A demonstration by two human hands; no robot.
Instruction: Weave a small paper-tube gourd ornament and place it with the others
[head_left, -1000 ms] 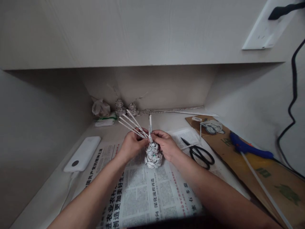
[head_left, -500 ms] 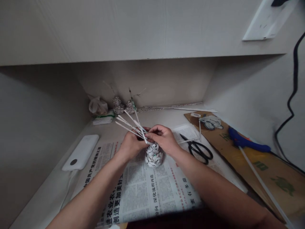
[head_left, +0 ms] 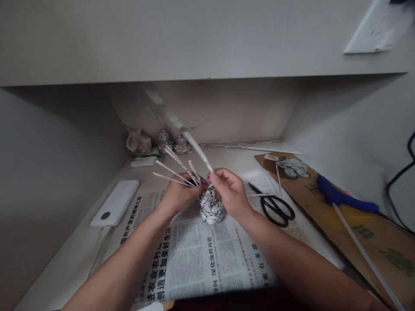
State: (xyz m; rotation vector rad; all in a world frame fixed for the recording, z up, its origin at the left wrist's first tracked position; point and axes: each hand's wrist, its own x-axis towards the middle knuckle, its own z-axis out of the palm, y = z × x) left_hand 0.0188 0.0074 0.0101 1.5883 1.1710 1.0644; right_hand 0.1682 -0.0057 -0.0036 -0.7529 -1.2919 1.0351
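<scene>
A small gourd-shaped woven paper piece (head_left: 211,209) stands on a spread newspaper (head_left: 191,263) between my hands. Several thin rolled paper strips (head_left: 177,159) fan up and to the left from its top. My left hand (head_left: 181,192) is closed around the base of these strips at the neck of the weave. Pinched between the thumb and fingers of my right hand (head_left: 228,190) is one longer paper strip (head_left: 197,149), which slants up to the left, its far end smeared by motion. Some fingertips are hidden behind the strips.
Black scissors (head_left: 275,208) lie right of my right hand. Beyond them, a blue glue gun (head_left: 343,196) and a bundle of pale strips (head_left: 293,167) rest on cardboard (head_left: 363,235). A white power bank (head_left: 116,203) lies left. Two woven gourds (head_left: 164,141), a plastic bag (head_left: 138,141) and long paper sticks (head_left: 246,145) line the back.
My right hand has drawn one strip away from the others, and it now swings up above the weave. My left hand stays on the remaining strips. The view has shifted slightly.
</scene>
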